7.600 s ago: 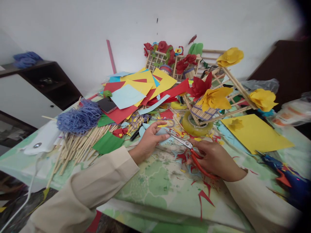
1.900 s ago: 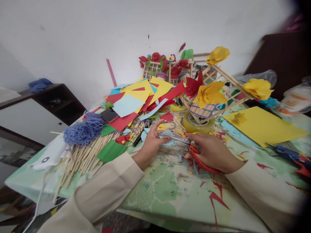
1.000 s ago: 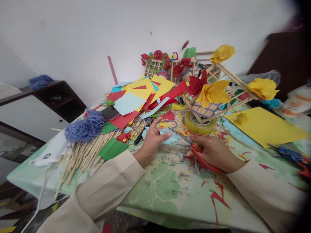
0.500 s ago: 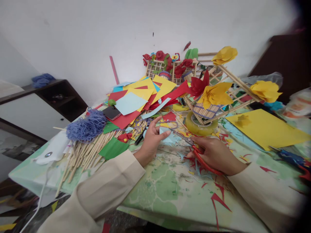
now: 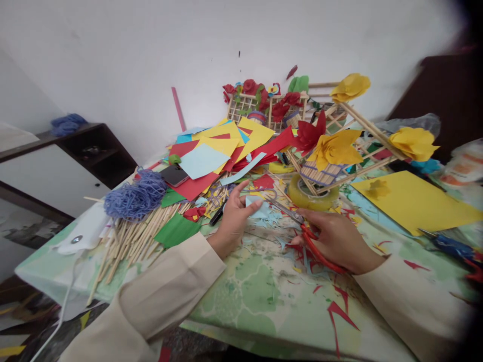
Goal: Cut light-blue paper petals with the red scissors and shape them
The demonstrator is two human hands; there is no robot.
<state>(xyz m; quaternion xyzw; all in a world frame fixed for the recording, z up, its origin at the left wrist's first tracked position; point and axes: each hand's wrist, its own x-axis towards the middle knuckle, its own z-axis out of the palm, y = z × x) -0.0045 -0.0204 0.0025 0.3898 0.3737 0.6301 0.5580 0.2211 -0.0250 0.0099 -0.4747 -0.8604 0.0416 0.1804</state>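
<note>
Between the thumb and fingers of my left hand (image 5: 236, 218) is a small piece of light blue paper (image 5: 253, 205). My right hand (image 5: 334, 239) grips red-handled scissors (image 5: 315, 251), their blades pointing left toward that paper. Whether the blade tips touch the paper I cannot tell. Light blue snippets (image 5: 273, 219) lie on the table just under the blades. Behind the scissors sits a roll of clear yellowish tape (image 5: 309, 197).
Sheets of coloured paper (image 5: 204, 160) are heaped at the back. Blue yarn (image 5: 136, 196) and thin sticks (image 5: 132, 244) lie to the left. A stick frame with yellow paper flowers (image 5: 335, 147) leans behind the tape. A yellow sheet (image 5: 415, 203) and a blue tool (image 5: 451, 245) are at right.
The light blue paper between my left fingers has turned a little and looks smaller. Both hands hold almost the same place, and the scissors have shifted only slightly.
</note>
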